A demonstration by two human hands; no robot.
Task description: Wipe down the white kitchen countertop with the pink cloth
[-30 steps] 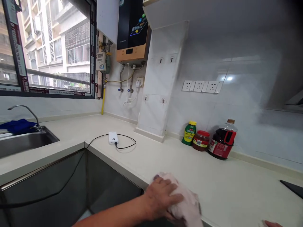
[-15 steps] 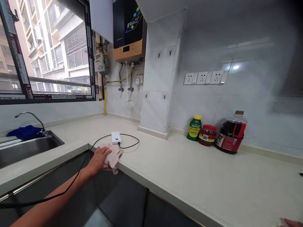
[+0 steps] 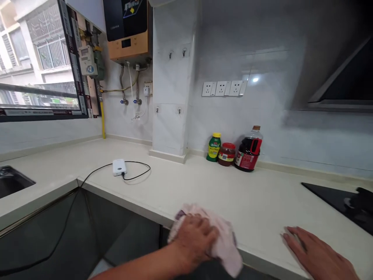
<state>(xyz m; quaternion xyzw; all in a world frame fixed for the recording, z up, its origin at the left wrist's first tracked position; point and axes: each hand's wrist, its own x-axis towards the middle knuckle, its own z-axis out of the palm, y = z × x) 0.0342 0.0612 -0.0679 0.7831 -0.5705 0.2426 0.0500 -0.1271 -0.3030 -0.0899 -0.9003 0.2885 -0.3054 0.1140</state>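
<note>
My left hand (image 3: 192, 239) is closed on a pale pink cloth (image 3: 224, 237), pressing it against the front edge of the light countertop (image 3: 180, 190). Part of the cloth hangs down over that edge. To the right, my right hand (image 3: 319, 254) lies on the countertop with its fingers stretched out and nothing in them. A white box-shaped device (image 3: 119, 167) with a black cable (image 3: 70, 217) plugged into it sits farther left on the counter.
Against the wall stand a green bottle with a yellow cap (image 3: 214, 147), a red-lidded jar (image 3: 226, 154) and a large dark bottle with a red handle (image 3: 247, 151). A black cooktop (image 3: 329, 196) is at the right, a sink (image 3: 17, 181) at the left.
My left hand has slid the cloth rightward along the counter edge, away from the white device. My right hand has come further into view, and the view has turned right.
</note>
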